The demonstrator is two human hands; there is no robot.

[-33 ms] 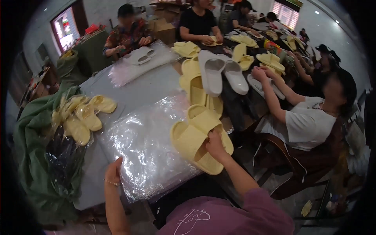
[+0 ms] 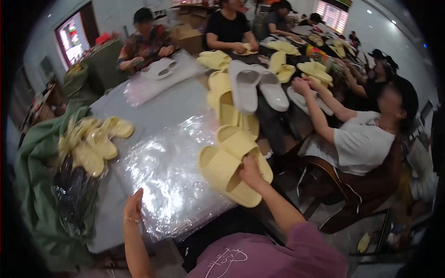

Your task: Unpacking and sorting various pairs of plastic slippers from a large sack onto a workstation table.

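My right hand (image 2: 250, 170) is closed around a pair of pale yellow foam slide slippers (image 2: 234, 169), gripping them from the near side; the two slippers are stacked side by side and held just above the near right corner of the grey tabletop (image 2: 174, 104). My left hand (image 2: 133, 204) lies flat with fingers loosely spread on a heap of clear crinkled plastic bags (image 2: 171, 180), pressing its near left edge; it holds nothing that I can see. The bags cover most of the near part of the tabletop and touch the slippers' underside, as far as I can tell.

Toward the left edge of the tabletop sits a loose cluster of more pale yellow slippers (image 2: 92, 141), some wrapped in clear film, resting partly on a green cloth (image 2: 41, 185) that hangs over that edge. Along the right edge, beyond my right hand, a row of yellow slippers (image 2: 222, 99) runs toward the far side, with a pair of white slide slippers (image 2: 257, 88) next to it. A person in a white T-shirt (image 2: 366, 139) sits by the right edge, reaching both arms toward the slippers there. At the far edge another person in a patterned shirt (image 2: 146, 44) has hands near a second sheet of clear plastic.
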